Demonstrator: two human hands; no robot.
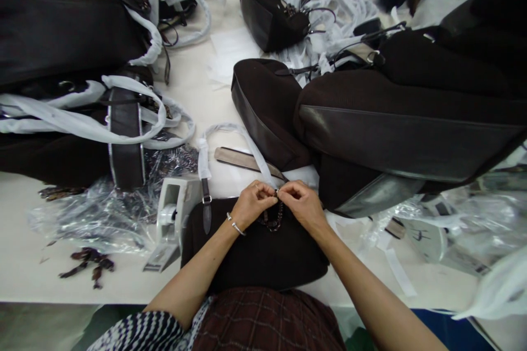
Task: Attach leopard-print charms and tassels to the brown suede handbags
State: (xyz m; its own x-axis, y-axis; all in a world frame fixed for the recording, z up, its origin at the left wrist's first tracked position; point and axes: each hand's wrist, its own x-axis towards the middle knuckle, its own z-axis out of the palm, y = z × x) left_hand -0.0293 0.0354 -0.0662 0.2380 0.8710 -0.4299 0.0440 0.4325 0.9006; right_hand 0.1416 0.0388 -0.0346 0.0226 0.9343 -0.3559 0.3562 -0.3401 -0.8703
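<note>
The dark bag [267, 263] lies on the counter [132, 285], and at its 12 o'clock edge the left hand [257, 201] and right hand [302, 205] pinch a small fitting [276, 192] by the dark chain [273, 226]. The present step looks like fine fingertip work; the next move seems to call for steady pressure, clear of the wrapped strap [203, 158] at 11 o'clock.

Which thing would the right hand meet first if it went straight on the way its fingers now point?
The right hand would probably meet the left hand first, at its fingertips, directly opposite near the top of the dark chain; any small gap is hard to judge.
</note>
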